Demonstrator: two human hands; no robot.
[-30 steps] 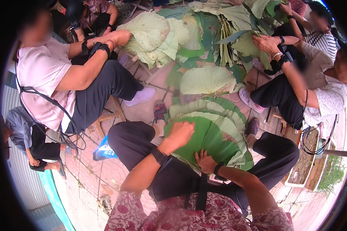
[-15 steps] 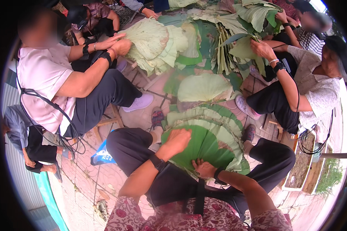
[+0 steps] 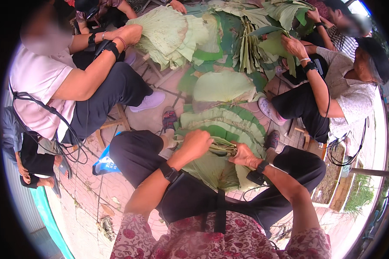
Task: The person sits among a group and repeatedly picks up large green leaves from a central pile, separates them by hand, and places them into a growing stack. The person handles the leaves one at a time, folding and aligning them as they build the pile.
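Observation:
Between my knees, my left hand (image 3: 197,143) and my right hand (image 3: 245,156) are both closed on the gathered edge of some large lotus leaves (image 3: 216,169). The held leaves droop toward my lap with a pale, veined side showing. How many I hold cannot be made out. Just beyond my hands lies a fanned pile of lotus leaves (image 3: 222,116), green with pale, wavy rims. Farther off, a broad pale leaf (image 3: 224,86) rests flat on the ground.
At the left, a seated person (image 3: 52,82) holds a thick bundle of pale leaves (image 3: 170,36). Another seated person (image 3: 333,86) at the right handles leaves beside a large heap (image 3: 248,47). A blue bag (image 3: 103,163) lies by my left knee. Paving tiles (image 3: 88,194) cover the ground.
My hands have lifted and gathered leaves that were lying flat with the dark green side up; a pale side now shows. My right hand has moved up and away from my lap.

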